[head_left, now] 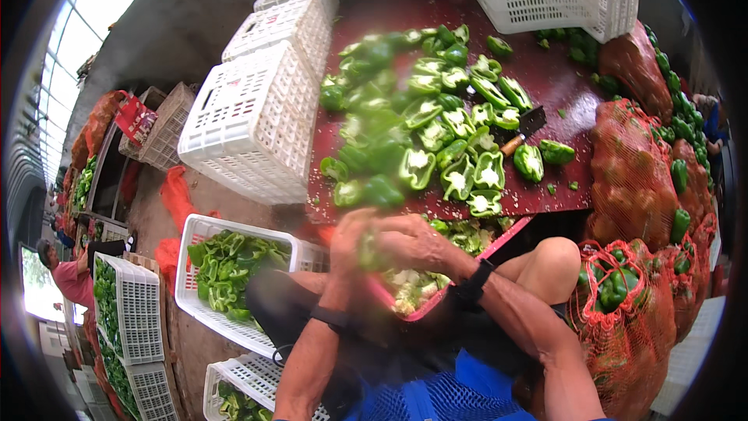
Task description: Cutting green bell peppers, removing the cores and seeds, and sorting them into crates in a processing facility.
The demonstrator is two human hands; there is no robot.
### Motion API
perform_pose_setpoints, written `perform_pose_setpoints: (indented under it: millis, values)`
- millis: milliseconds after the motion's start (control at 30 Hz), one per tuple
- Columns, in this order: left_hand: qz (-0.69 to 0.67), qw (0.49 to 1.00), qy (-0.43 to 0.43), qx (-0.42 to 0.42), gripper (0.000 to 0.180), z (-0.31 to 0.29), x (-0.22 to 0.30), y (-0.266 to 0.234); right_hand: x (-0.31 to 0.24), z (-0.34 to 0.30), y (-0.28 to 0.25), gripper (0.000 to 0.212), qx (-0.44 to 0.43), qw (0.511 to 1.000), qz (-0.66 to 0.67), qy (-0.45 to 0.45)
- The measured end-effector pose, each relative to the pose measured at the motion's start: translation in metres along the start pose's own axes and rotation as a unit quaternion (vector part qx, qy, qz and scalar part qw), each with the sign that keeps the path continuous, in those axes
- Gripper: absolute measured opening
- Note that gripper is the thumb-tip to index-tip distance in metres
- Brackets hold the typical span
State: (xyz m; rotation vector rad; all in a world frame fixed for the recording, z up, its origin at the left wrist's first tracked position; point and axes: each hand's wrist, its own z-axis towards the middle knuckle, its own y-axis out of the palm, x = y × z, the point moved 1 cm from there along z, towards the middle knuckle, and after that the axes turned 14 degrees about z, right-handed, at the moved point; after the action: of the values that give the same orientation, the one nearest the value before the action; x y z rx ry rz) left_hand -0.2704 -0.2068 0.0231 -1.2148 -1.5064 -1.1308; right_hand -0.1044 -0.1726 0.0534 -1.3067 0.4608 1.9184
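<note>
My left hand [350, 235] and my right hand [414, 243] meet over my lap, just off the near edge of the red table [569, 101]. Between them, partly covered by fingers and smeared, is a pale green piece of bell pepper [368, 252]; both hands seem closed on it. Below them sits a pink tub [421, 313] with pale pepper cores and seeds. Halved green bell peppers [417, 168] lie heaped on the table, many cut side up. A knife [531, 122] with a wooden handle rests at the right of the heap.
Left of my knee a white crate [187, 265] holds cored pepper pieces; another crate [214, 390] stands nearer. Stacked white crates [234, 121] flank the table's left side. Red mesh sacks [631, 164] of peppers crowd the right. A person [74, 277] sits far left.
</note>
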Motion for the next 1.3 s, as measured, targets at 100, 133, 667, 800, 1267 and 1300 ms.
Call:
perform_pose_setpoints:
  millis: [100, 133, 667, 800, 1267, 1300]
  values:
    - [-0.001, 0.996, 0.084, -0.001, 0.031, -0.002, -0.002, -0.026, -0.013, 0.007, -0.010, 0.021, 0.006, 0.999, -0.008, 0.037]
    - [-0.008, 0.993, 0.121, 0.012, 0.034, -0.002, 0.004, -0.022, -0.017, 0.006, -0.017, 0.019, 0.006, 0.989, 0.031, 0.147]
    - [0.025, 0.996, 0.082, 0.015, 0.034, -0.006, 0.000, -0.018, -0.010, -0.005, 0.030, 0.017, -0.018, 0.993, -0.103, 0.056]
    - [0.142, 0.985, 0.092, -0.022, 0.030, -0.003, -0.010, -0.012, 0.003, -0.013, 0.036, 0.017, -0.053, 0.984, -0.135, 0.101]
    - [0.026, 0.995, 0.003, 0.100, 0.023, 0.015, -0.021, -0.030, -0.033, -0.011, 0.054, 0.009, -0.030, 0.986, -0.089, -0.137]
    - [0.037, 0.991, 0.061, 0.110, 0.024, 0.016, -0.018, -0.034, -0.037, -0.008, 0.051, 0.008, -0.017, 0.990, -0.095, -0.099]
